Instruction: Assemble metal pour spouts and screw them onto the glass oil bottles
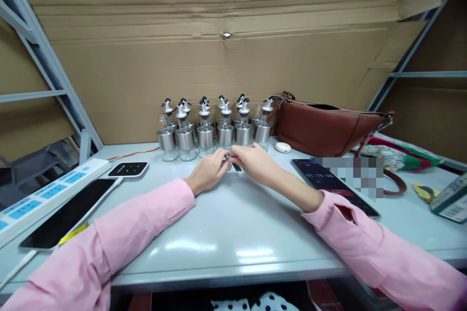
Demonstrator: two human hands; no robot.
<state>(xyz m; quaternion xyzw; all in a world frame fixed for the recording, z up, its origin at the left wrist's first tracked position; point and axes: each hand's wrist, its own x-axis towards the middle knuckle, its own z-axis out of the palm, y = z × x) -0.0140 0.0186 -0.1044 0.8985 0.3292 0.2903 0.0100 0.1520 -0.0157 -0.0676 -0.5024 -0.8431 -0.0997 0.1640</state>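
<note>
My left hand [208,170] and my right hand [255,161] meet at the middle of the grey table [233,223], fingertips pinched together on a small dark and silver part [231,162], mostly hidden by the fingers. Both arms wear pink sleeves. Just behind the hands stand several glass oil bottles [215,131] with steel collars and pour spouts, packed in two rows against a cardboard wall.
A brown leather bag [324,126] lies right of the bottles, a small white oval case [282,147] in front of it. A phone [333,184] showing a timer lies at right. At left lie a white power strip [47,192], a dark tablet [69,211] and a small black device [128,169].
</note>
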